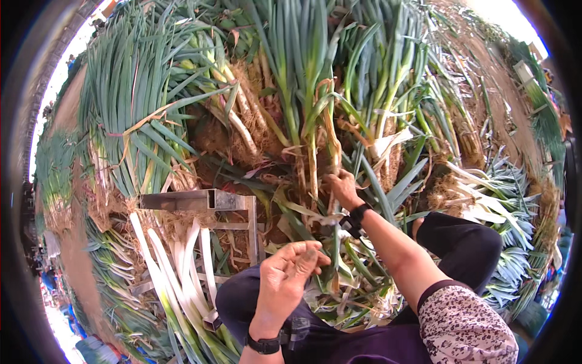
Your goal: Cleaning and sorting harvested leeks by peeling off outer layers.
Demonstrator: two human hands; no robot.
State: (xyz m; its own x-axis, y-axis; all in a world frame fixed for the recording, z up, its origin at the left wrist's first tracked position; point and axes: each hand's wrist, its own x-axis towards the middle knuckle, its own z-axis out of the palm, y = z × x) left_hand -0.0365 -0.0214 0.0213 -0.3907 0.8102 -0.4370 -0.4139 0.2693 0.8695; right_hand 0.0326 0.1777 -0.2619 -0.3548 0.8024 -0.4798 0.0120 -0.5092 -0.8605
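Head cam: R hand (344,189) is curling at the lower end of a brownish leek stalk (333,142), just fwd of the lap; fingers are partly hiding, so can't tell if they're clamping fully. L hand (285,276) is hovering nearer the body, apart from R, fingers loosely bending; can't tell if the tips are pinching a leaf. Stalk's standing approx. upright among tall leeks (288,67). Handling, prob.: lightish, firm down low, floppy up top, dry outer skin maybe slipping or tearing, so the low shank's looking the best hold. Edges: metal frame (176,202) is poking hard corners in from the left, w/ white-stemmed leeks (182,255) lying by it. L knee (239,297) & R knee (467,239) are boxing in the sides; best room's running low, over the leaf scraps (364,297).
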